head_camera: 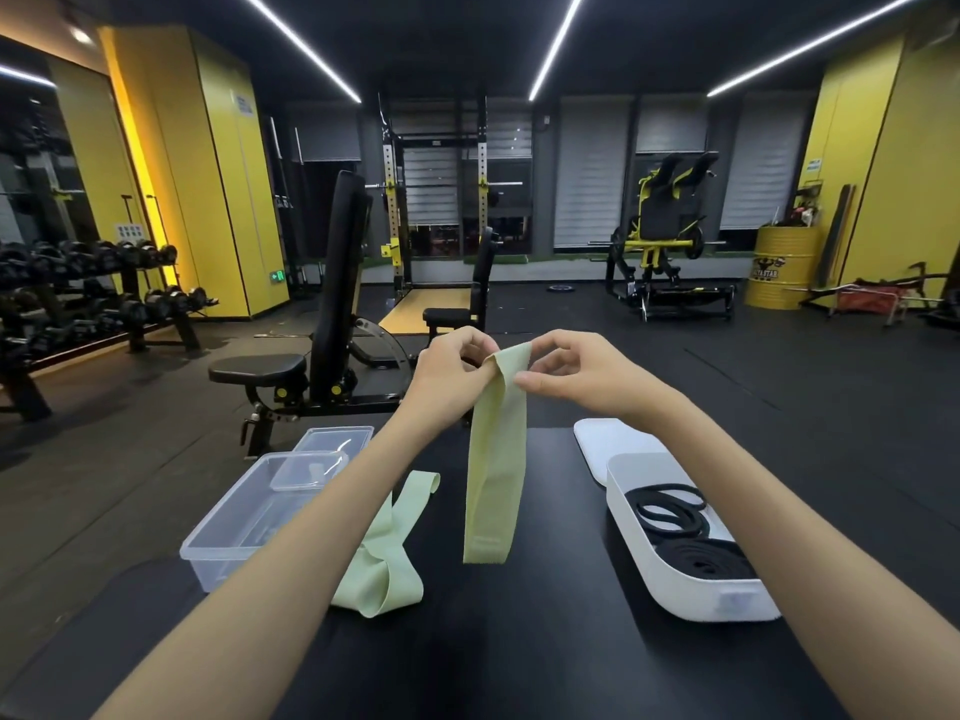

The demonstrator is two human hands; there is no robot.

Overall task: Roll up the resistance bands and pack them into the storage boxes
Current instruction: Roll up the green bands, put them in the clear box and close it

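1. Leftmost, our clear box (234, 532) stands on the table (545, 657), with a loose green band (384, 579) beside it.
2. Our left hand (452, 366) and right hand (576, 374) pinch the top of the hanging green band (496, 459).
3. Rightmost, a white box (696, 589) holds black bands (670, 506).

Black table (545, 641) carries clear box (208, 571), green band (379, 579), white box (675, 589), white lid (602, 444).

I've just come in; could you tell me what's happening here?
A person holds a pale green resistance band up by its top end, pinched between the left hand and right hand; it hangs unrolled. A second green band lies loose on the black table. The white box holds coiled black bands; the clear box has none.
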